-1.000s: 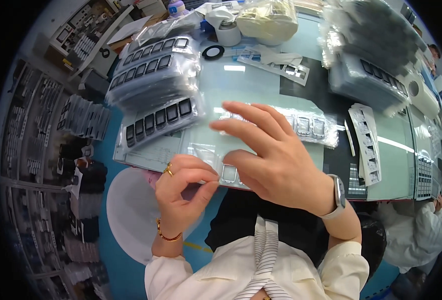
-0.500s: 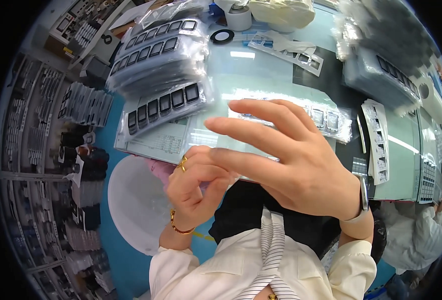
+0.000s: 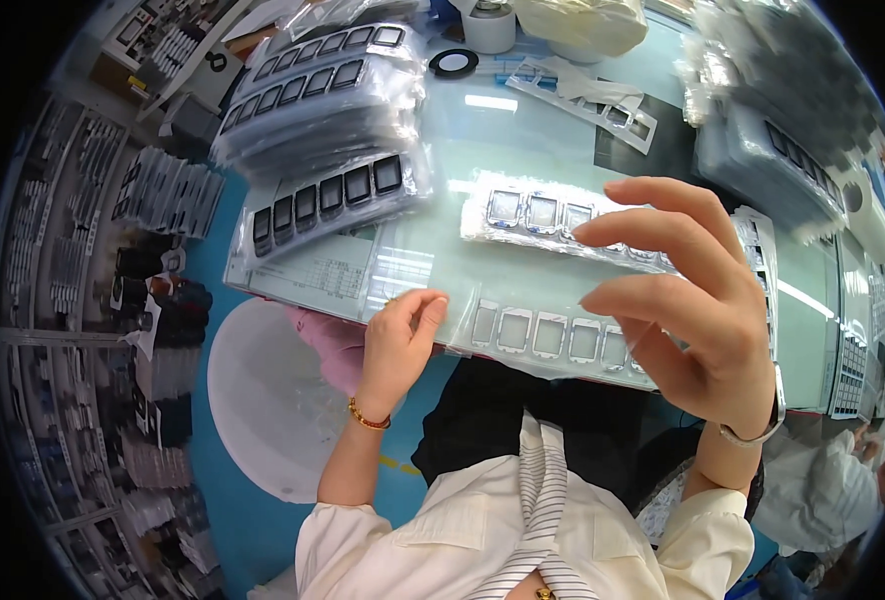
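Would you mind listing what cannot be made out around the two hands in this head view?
- Right end of the clear strip of small frames: hidden behind the raised right hand.
- Whether the left hand pinches the strip's film: its fingertips cover the edge.
- Second bagged strip: its right part is behind the right fingers.
- Trays in bags at upper right: blurred and bent by the fisheye rim.

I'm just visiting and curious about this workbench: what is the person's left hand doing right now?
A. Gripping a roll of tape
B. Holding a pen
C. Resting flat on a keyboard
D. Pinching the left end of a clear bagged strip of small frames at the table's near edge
D: the left hand pinches the end of the clear bagged strip of small frames lying at the near edge of the table.
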